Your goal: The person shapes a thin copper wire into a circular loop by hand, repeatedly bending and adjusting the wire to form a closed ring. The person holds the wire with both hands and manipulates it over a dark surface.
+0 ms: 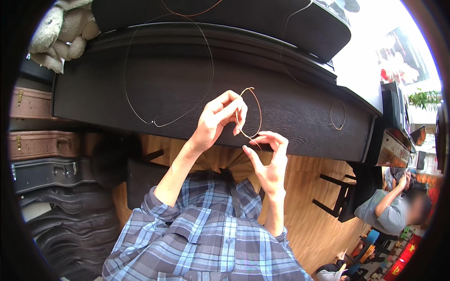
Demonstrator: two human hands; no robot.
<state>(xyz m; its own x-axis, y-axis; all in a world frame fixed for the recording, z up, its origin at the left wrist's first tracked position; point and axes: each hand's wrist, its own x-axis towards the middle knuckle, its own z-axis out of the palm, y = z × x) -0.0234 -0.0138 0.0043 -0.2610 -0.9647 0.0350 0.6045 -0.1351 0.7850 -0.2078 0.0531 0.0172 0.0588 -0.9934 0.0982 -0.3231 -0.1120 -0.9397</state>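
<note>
My left hand [218, 117] pinches a looped copper-coloured string [259, 110], held over the front of a black piano-like surface [178, 75]. My right hand [269, 166] is just below and right of the loop, thumb and fingers apart, with the string's loose end beside its fingertips. A large loop of thin silvery string [154, 122] lies on the black surface at left. A smaller coil [337, 114] rests toward the right, and more strands lie higher up.
Plush toys [63, 35] sit top left. Instrument cases [47, 175] are stacked left. A black chair [140, 182] is beside me, and a black stool [335, 192] stands right. A person in grey [384, 208] is farther right, another partly visible person [333, 271] below.
</note>
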